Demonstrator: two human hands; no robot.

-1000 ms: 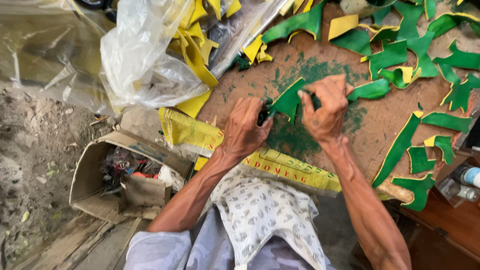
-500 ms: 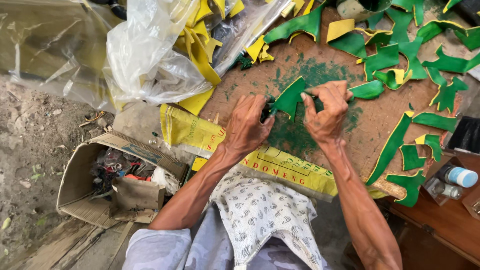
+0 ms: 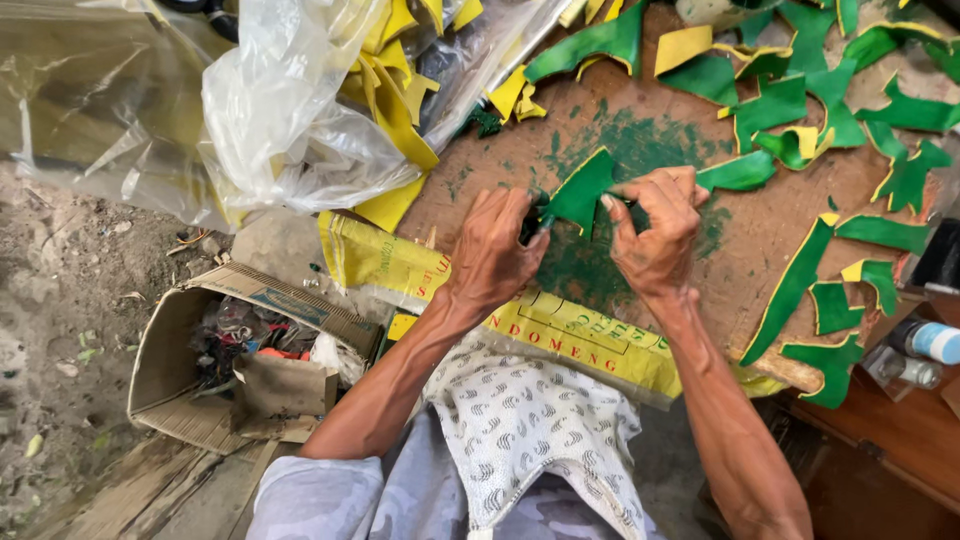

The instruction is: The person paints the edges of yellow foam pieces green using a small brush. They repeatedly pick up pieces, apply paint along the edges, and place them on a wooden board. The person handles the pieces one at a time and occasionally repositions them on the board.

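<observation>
Both of my hands work on one green cut-out piece (image 3: pixel 582 190) with a yellow edge, held over a brown board (image 3: pixel 660 270) stained green. My left hand (image 3: pixel 497 250) is curled at the piece's left side around something small and dark; what it is cannot be made out. My right hand (image 3: pixel 655 232) pinches the piece's right side between thumb and fingers. More green and yellow cut pieces (image 3: pixel 800 110) lie scattered over the board's far and right parts.
A clear plastic bag (image 3: pixel 290 130) with yellow strips lies at the upper left. A yellow printed sack (image 3: pixel 560 335) hangs off the board's near edge. An open cardboard box (image 3: pixel 240 355) of scraps sits on the dirt ground, lower left. Small bottles (image 3: pixel 925 345) stand at the right.
My hands stay on the green piece with only slight shifts of the fingers. The view has drifted a little.
</observation>
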